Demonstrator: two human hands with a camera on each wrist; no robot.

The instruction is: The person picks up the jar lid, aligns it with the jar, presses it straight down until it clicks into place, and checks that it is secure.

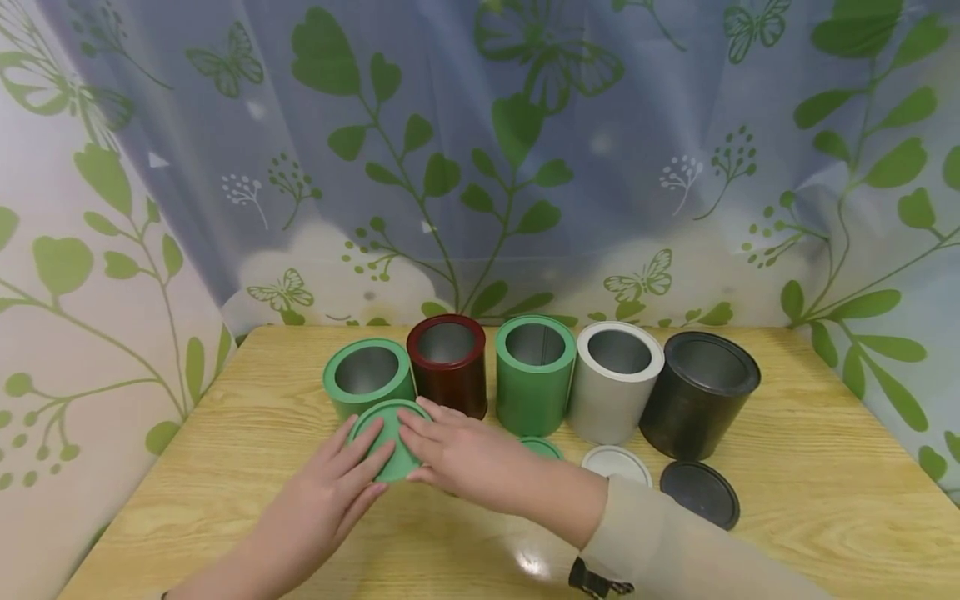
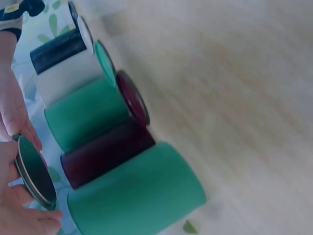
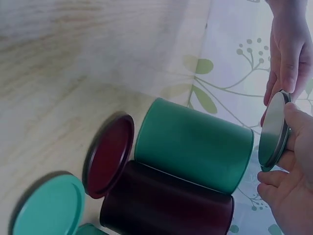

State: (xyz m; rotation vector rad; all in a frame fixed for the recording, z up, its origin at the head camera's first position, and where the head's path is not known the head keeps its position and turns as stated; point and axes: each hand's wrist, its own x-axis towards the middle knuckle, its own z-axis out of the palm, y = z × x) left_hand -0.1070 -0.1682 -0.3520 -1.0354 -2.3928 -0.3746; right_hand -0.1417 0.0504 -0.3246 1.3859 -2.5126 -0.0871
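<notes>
Both hands hold a round green lid (image 1: 397, 446) level with the rim of the leftmost green can (image 1: 367, 400). My left hand (image 1: 330, 492) grips its left side with fingers spread over the top. On the opposite side, my right hand (image 1: 465, 458) holds the edge. The lid's metallic underside shows in the right wrist view, apart from the green can (image 3: 195, 144). Beside that can stands a dark red can (image 1: 450, 379); its dark red lid (image 3: 110, 156) lies in front, hidden by the right arm in the head view.
Rightward in the row are another green can (image 1: 534, 392), a white can (image 1: 609, 400) and a black can (image 1: 693, 417), all without lids. A green lid (image 1: 540, 447), white lid (image 1: 618, 465) and black lid (image 1: 701, 493) lie before them on the wooden table (image 1: 825, 508). A patterned curtain (image 1: 600, 192) hangs behind.
</notes>
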